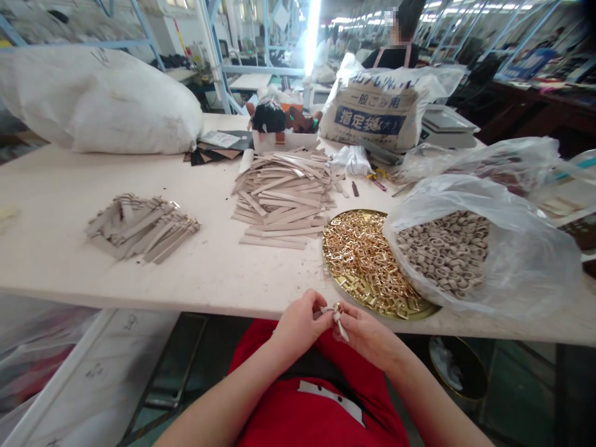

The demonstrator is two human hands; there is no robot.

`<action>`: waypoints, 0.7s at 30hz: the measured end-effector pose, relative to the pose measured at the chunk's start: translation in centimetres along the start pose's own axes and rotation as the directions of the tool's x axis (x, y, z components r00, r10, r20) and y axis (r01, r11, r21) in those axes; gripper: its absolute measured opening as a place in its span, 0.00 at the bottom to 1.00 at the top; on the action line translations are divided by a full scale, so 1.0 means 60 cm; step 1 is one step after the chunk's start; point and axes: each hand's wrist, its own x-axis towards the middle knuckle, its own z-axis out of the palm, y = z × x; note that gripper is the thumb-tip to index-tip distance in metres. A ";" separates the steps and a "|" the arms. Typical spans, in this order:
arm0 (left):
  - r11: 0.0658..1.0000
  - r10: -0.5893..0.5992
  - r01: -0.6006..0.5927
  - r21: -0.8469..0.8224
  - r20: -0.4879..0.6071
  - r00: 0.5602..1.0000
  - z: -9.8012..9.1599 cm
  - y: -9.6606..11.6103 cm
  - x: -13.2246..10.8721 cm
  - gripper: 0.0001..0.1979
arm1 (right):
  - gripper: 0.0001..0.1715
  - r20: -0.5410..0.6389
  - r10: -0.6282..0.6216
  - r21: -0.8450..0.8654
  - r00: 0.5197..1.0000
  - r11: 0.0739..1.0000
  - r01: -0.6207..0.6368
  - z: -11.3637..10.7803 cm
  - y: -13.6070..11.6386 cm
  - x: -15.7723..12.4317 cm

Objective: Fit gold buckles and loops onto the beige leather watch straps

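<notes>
Just past the table's front edge, my left hand [305, 320] and my right hand [365, 335] meet, both with fingers closed on a beige strap [343, 330]. A small gold buckle [338, 307] shows on the strap between my fingertips; part of it is hidden by them. Close to my right hand lies a round gold tray [339, 279] heaped with gold buckles [367, 254]. Beyond my hands is a pile of flat beige strips [284, 192]. To the left sits a smaller pile of straps [144, 226], some with gold glints at their ends.
A clear plastic bag [521, 248] of small beige loops [442, 251] overlaps the tray's right side. Behind stand a printed sack [372, 112], a white box [279, 141] and a scale [449, 124]. A big white sack [102, 105] fills the back left. A person [400, 43] is farther off.
</notes>
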 end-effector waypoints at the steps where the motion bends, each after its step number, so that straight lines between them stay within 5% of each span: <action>1: 1.000 -0.001 0.001 -0.004 -0.001 1.000 0.000 0.001 -0.001 0.10 | 0.11 0.015 -0.001 -0.003 1.000 1.000 0.002 -0.001 0.002 -0.001; 4: 1.000 0.001 -0.001 -0.003 0.016 1.000 -0.001 0.002 -0.004 0.10 | 0.12 0.013 -0.034 -0.016 0.999 0.999 0.034 -0.001 0.007 -0.002; 8: 0.997 0.030 -0.025 -0.072 0.068 0.997 -0.002 -0.001 -0.013 0.09 | 0.16 -0.156 -0.130 -0.014 0.979 0.991 0.129 -0.001 0.009 0.004; 13: 0.954 -0.022 0.058 -0.295 0.123 0.992 0.007 -0.004 -0.015 0.10 | 0.16 -0.331 -0.351 -0.405 0.876 0.891 0.204 0.002 0.013 0.006; 21: 0.923 -0.008 0.085 -0.374 0.203 0.979 0.011 -0.025 -0.010 0.14 | 0.13 -0.117 -0.442 -0.759 0.889 0.617 0.207 -0.001 0.027 -0.007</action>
